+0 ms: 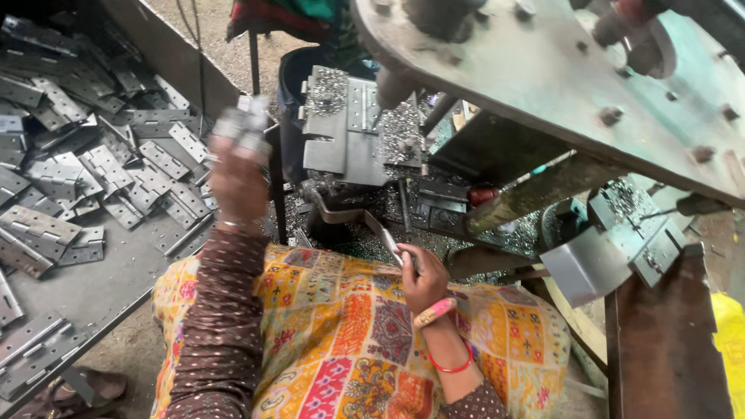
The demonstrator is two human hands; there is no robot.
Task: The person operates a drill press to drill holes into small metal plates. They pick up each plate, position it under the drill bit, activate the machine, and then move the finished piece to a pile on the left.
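**Hinge work at a drill press, both hands loaded**

Metal workshop, dirt floor, seen from above the seated person's lap. The landmark was the drill fixture [353,132], a grey jig plate littered with metal shavings, under the green machine frame [559,85]. Left of the fixture sat a sloped grey tray surface [101,287] heaped with a pile of steel hinges [85,171], leaves mostly lying flat, long axes every which way. Right of the fixture, a second jig block [628,240] with swarf on it.

The left hand [237,182] was raised left of the fixture, fingers closed around a hinge [244,128]; motion blur, so the exact grip was unclear. Its long axis looked roughly upright, tilted toward the fixture. The hinge lay up and left of the fixture's plate, near but apart.

The right hand [423,279] rested below the fixture, over the patterned lap cloth [365,341], fingers pinched on a thin metal rod tool [384,237] slanting up-left toward the fixture base. Judged: the right hand was nearer the fixture, but the left held the workpiece.

No packages, labels or signs were legible. Only a yellow bag edge [729,341] showed far right of the fixture.
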